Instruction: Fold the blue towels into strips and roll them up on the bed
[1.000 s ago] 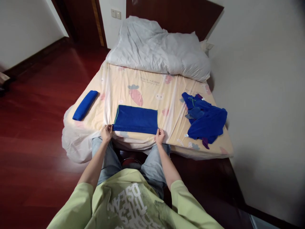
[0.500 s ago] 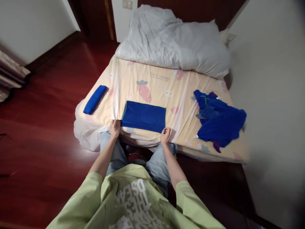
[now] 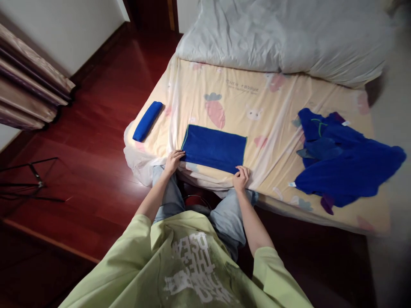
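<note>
Blue cloth (image 3: 214,147) lies flat on the bed (image 3: 237,102), fingers of the left hand (image 3: 174,161) and right hand (image 3: 240,178) touching its near corners, pinching or pressing indeterminable; apparent step: edge alignment, the next move calling for level corners.

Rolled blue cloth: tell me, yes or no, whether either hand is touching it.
No, the rolled blue cloth lies apart, while the left hand and right hand touch the flat blue cloth's near corners.
</note>
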Available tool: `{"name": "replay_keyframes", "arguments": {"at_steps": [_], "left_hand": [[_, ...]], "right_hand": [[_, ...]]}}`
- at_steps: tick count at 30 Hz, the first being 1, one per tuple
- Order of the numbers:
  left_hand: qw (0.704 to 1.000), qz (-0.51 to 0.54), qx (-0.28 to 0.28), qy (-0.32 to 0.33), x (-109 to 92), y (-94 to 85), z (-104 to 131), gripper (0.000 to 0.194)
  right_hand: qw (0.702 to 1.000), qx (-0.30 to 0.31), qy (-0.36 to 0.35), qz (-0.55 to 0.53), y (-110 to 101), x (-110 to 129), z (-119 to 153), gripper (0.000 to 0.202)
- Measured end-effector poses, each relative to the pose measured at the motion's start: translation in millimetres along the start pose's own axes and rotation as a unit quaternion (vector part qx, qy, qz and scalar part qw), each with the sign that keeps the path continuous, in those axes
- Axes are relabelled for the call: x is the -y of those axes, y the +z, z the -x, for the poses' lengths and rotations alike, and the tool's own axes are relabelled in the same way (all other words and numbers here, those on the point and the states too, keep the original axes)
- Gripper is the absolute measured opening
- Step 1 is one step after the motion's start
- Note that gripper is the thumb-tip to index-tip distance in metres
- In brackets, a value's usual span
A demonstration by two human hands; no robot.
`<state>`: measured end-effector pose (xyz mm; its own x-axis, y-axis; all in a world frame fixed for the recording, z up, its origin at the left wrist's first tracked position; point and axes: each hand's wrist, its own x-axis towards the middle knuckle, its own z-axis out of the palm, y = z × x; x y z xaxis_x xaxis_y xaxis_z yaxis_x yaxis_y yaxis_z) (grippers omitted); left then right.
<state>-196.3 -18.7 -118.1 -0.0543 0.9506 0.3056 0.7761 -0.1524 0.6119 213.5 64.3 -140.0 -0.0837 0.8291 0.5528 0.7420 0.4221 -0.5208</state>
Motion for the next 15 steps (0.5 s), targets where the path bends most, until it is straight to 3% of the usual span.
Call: {"name": "replay_keyframes", "arguments": {"at_steps": [7, 15], "left_hand": [[0.996, 0.035, 0.064, 0.045, 5, -25.2, 4, 0.038], [0.995, 0.06, 0.06, 0.047, -2, -24.5, -6, 0.039]], "right_hand": [[1.0, 0.019, 0.002, 0.004, -3, 0, -1, 0.042], [0.999, 0.04, 0.001, 0.002, -10, 1, -2, 0.038]]}}
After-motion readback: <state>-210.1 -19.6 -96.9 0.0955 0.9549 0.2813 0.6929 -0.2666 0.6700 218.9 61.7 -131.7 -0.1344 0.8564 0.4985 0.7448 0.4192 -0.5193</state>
